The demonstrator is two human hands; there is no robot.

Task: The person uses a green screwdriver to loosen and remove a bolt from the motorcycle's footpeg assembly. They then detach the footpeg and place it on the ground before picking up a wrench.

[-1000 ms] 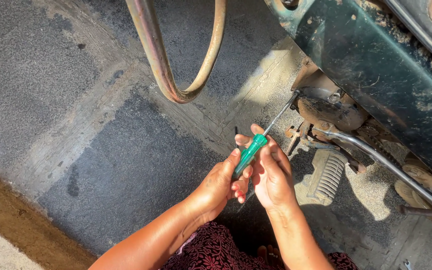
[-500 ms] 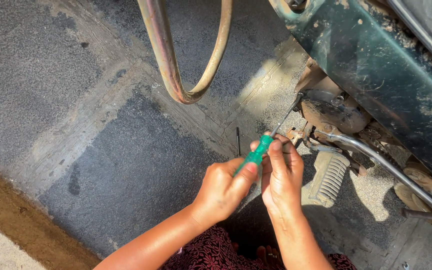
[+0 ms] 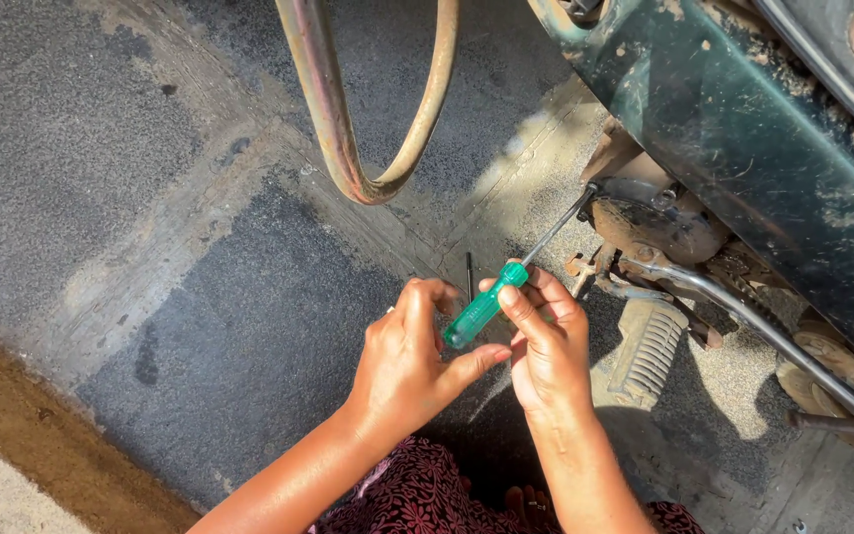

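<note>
Beside the rusty engine casing [image 3: 659, 222], my screwdriver [image 3: 486, 307] now reaches its tip in
Both my left hand [image 3: 412, 361] and right hand [image 3: 546, 341] have slid forward, gripping the green handle

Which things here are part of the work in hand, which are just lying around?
In hand:
green-handled screwdriver, gripped by left hand and right hand
rusty engine part at its tip

Just about:
curved rusty bar
ribbed footrest
thin dark rod on the concrete

We see the screwdriver [image 3: 491, 302] between the left hand [image 3: 409, 361] and right hand [image 3: 544, 346], its tip at the engine casing [image 3: 656, 225]; the footrest [image 3: 649, 348] lies right, the curved stand [image 3: 348, 148] behind.
</note>
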